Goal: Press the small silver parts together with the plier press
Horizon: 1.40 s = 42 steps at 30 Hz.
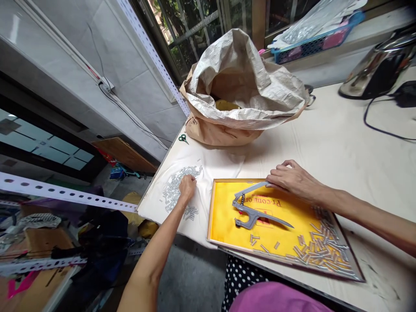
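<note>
My left hand (pixel 187 187) reaches to the table's left corner, its fingers curled down into a pile of small silver metal pieces (pixel 174 189) spread on white cloth. My right hand (pixel 293 178) rests on the far rim of a yellow tray (pixel 224 208), fingers bent over the upper handle of grey metal pliers (pixel 251 210) that lie on the tray. More small silver pieces (pixel 320 249) are heaped in the tray's right corner.
A large crumpled paper sack (pixel 242 86) stands open at the back of the table. Green-handled scissors (pixel 183 138) lie beside it. A metal kettle (pixel 378 65) and black cable (pixel 380 125) sit at the far right. A blue basket (pixel 312 43) rests on the windowsill.
</note>
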Tool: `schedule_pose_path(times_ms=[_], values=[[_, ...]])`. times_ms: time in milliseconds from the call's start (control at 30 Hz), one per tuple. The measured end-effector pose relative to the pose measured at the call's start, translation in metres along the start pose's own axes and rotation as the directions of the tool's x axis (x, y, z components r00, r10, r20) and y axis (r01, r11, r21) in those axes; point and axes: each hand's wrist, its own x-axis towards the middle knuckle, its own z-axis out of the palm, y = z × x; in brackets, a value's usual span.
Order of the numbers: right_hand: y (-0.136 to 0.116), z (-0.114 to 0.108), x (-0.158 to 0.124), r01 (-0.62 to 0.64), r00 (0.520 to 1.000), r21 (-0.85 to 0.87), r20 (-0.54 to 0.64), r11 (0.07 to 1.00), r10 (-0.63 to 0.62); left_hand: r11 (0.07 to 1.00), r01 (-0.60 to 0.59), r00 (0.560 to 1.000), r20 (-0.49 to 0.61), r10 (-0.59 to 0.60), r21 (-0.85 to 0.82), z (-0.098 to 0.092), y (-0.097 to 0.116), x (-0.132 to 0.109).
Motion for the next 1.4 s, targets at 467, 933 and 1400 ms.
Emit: schedule_pose_path(times_ms=[467, 933, 1400], values=[[0.001, -0.006, -0.005, -0.017, 0.998, -0.03, 0.056, 0.999, 0.018, 0.966, -0.216, 0.975, -0.076, 0.207, -0.141, -0.017, 0.006, -0.028], [0.002, -0.007, 0.007, -0.045, 0.99, -0.081, 0.133, 0.996, 0.055, 0.516, 0.216, 0.875, 0.4, 0.275, -0.829, 0.008, 0.061, -0.146], [-0.006, -0.02, 0.012, -0.038, 0.986, -0.169, 0.155, 0.985, 0.065, 0.656, 0.186, 0.856, 0.449, 0.257, -0.731, 0.027, 0.06, -0.151]])
